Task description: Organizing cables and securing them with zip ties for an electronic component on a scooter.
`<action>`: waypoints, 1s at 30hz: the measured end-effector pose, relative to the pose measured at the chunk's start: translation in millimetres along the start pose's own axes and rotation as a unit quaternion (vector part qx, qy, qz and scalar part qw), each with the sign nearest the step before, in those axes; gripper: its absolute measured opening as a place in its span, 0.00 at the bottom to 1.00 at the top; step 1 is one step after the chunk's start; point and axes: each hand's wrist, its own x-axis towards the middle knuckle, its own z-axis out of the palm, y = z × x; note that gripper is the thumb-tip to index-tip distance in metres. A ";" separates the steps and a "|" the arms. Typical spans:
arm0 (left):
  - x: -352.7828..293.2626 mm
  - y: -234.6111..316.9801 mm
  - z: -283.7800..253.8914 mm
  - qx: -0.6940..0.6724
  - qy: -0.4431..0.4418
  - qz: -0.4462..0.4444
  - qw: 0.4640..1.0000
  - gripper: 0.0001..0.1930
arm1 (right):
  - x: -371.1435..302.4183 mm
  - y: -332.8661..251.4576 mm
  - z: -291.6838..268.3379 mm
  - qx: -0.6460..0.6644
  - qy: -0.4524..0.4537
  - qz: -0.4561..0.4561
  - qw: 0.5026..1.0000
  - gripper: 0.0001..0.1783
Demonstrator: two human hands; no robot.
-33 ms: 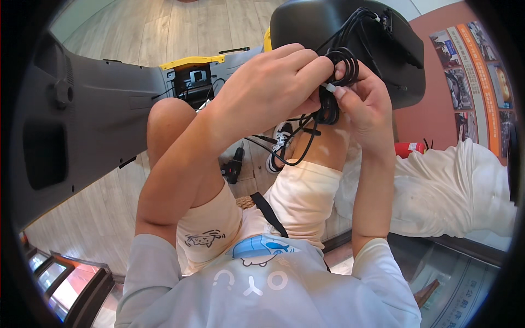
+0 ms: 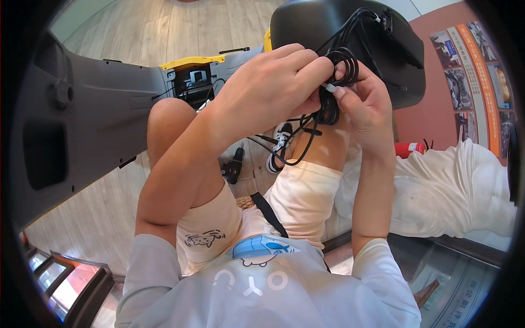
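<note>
A bundle of coiled black cable (image 2: 328,109) is gathered between my two hands, above my knee. My left hand (image 2: 273,82) reaches across from the left, its fingers pinched at the coil's upper side. From the right, my right hand (image 2: 369,104) grips the same coil, thumb against a small white strip or tab (image 2: 330,87) that crosses the cable. The ends of the left fingertips are partly hidden. One loose cable loop hangs below the hands. Upward, the strands run to a black rounded housing (image 2: 306,27).
A long grey panel (image 2: 109,93) with an opened, yellow-edged compartment (image 2: 191,82) lies left. On the wood floor, a black power drill (image 2: 234,165) rests near my shoe (image 2: 280,143). To the right are white draped sheeting (image 2: 443,186), a red fire extinguisher (image 2: 409,149) and a picture board (image 2: 476,82).
</note>
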 end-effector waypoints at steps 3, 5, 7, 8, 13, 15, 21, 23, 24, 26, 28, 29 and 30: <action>-0.5 -3.9 1.6 -0.010 0.006 0.003 1.000 0.16 | -2.3 -7.2 -0.3 0.038 -0.017 0.004 0.999 0.12; -1.6 -6.9 1.3 -0.020 0.018 0.008 1.000 0.16 | -2.8 -9.8 -0.2 0.058 -0.035 0.008 0.998 0.13; -1.6 -6.7 -1.0 -0.014 0.018 -0.003 1.000 0.15 | -2.5 -12.0 3.9 0.051 -0.017 0.025 0.998 0.16; -1.8 -6.2 -1.7 -0.011 0.017 -0.015 1.000 0.15 | -4.0 -14.2 10.7 0.050 -0.017 0.024 0.998 0.16; -7.0 -5.3 -2.5 -0.132 0.043 -0.104 0.985 0.11 | -12.6 -20.3 38.6 -0.206 0.180 -0.286 0.918 0.23; -6.3 -3.6 0.4 -0.181 0.064 -0.113 0.975 0.11 | -15.1 -27.7 29.9 -0.325 0.157 -0.304 0.881 0.22; -4.7 -2.5 3.9 -0.185 0.083 -0.107 0.973 0.10 | -10.8 -39.2 27.5 -0.109 0.093 -0.050 0.988 0.20; -5.7 -0.2 5.3 -0.183 0.087 -0.107 0.973 0.10 | -9.3 -41.2 31.6 -0.067 0.082 -0.034 0.994 0.21; -5.8 0.7 5.8 -0.181 0.090 -0.108 0.973 0.09 | -7.5 -41.4 31.9 -0.028 0.072 -0.015 0.997 0.22; -4.7 -0.4 2.9 -0.177 0.075 -0.107 0.976 0.10 | -6.4 -41.8 30.0 0.008 0.063 0.003 0.998 0.22; -3.6 -1.8 -2.0 -0.172 0.060 -0.107 0.978 0.10 | -7.0 -39.7 28.0 0.015 0.084 -0.025 0.996 0.21; -2.5 -2.8 -4.9 -0.218 0.029 -0.123 0.968 0.10 | -7.3 -39.3 28.1 0.015 0.084 -0.025 0.996 0.21; -1.6 -3.9 -6.3 -0.264 -0.002 -0.140 0.954 0.10 | -7.8 -39.0 28.3 0.004 0.088 -0.024 0.996 0.21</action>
